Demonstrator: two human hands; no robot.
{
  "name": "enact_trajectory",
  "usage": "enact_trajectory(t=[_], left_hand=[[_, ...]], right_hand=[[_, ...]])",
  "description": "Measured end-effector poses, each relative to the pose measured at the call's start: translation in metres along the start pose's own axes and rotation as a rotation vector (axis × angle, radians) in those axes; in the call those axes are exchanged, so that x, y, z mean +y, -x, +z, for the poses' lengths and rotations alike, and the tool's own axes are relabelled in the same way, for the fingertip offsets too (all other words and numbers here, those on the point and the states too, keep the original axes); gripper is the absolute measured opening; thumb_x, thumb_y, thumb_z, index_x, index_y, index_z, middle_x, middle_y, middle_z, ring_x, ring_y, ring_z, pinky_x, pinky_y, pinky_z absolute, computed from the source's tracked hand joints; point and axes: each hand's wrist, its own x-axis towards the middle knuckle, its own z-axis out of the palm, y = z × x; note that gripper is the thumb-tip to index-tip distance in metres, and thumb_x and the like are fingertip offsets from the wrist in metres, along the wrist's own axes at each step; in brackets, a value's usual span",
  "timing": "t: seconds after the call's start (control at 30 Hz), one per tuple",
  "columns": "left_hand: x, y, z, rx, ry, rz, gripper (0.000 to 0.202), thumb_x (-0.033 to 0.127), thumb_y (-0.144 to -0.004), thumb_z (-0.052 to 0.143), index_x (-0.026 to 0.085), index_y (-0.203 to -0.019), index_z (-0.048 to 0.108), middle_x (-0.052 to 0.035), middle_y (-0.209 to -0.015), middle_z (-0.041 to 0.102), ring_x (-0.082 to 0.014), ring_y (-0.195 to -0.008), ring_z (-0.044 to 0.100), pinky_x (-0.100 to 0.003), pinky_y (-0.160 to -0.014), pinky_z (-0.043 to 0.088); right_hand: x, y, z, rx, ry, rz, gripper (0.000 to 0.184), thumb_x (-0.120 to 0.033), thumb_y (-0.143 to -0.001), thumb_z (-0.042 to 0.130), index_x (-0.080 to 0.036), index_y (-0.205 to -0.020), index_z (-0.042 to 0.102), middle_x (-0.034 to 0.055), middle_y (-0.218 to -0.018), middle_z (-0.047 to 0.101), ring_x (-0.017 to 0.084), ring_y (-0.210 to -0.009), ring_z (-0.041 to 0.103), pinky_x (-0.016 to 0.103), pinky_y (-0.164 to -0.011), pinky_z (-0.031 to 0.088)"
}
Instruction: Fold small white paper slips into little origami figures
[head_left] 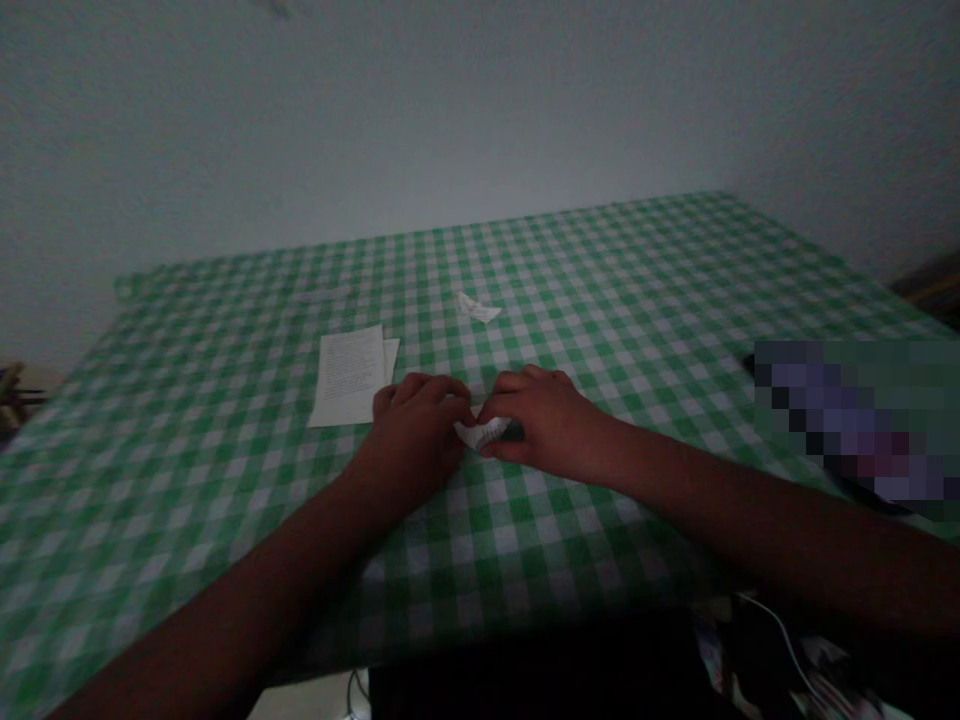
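Between my two hands is a small piece of printed paper (484, 434), curved and partly covered by fingers. My left hand (420, 425) is closed on its left end, thumb and fingertips together. On the right end, my right hand (536, 415) pinches the same paper, its fingers bent. Both hands rest low over the tablecloth, nearly touching. Just left of my left hand lie printed sheets (349, 375), one partly over another. Farther back, a folded paper piece (478, 308) sits on the cloth.
A green and white checked tablecloth (615, 290) covers the table, which meets a pale wall (450, 120) behind. At the right edge lies a dark-edged flat object (855, 430), mostly blurred out by blocks. Below the front edge are a white cable (784, 635) and dim clutter.
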Motion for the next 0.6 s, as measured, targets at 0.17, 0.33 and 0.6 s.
enact_trajectory(t=[0.17,0.33,0.6], left_hand=[[-0.005,-0.002,0.0,-0.014,0.019,0.05,0.028,0.007,-0.077,0.056,0.025,-0.095,0.07,-0.0024,-0.124,0.065,-0.0298,-0.116,0.05,-0.051,-0.091,0.038],[-0.014,-0.002,-0.005,-0.034,0.098,0.189,0.023,0.012,-0.08,0.056,0.023,-0.094,0.069,-0.0032,-0.121,0.065,-0.028,-0.116,0.05,-0.05,-0.096,0.038],[-0.016,0.001,-0.012,-0.063,0.169,0.36,0.019,0.015,-0.084,0.056,0.022,-0.095,0.07,-0.0028,-0.129,0.063,-0.0269,-0.124,0.048,-0.049,-0.105,0.034]], right_hand=[[-0.002,0.001,-0.002,-0.012,0.034,0.015,0.026,-0.039,-0.083,0.072,-0.03,-0.107,0.07,0.0031,-0.107,0.063,0.027,-0.106,0.051,0.04,-0.084,0.034],[-0.007,0.004,-0.005,0.007,0.153,-0.001,0.026,-0.042,-0.087,0.066,-0.03,-0.109,0.07,0.0044,-0.109,0.064,0.029,-0.106,0.049,0.042,-0.084,0.032],[-0.001,0.004,-0.012,0.105,0.372,0.04,0.022,-0.033,-0.091,0.058,-0.022,-0.109,0.066,0.0079,-0.111,0.064,0.029,-0.106,0.047,0.043,-0.084,0.031]])
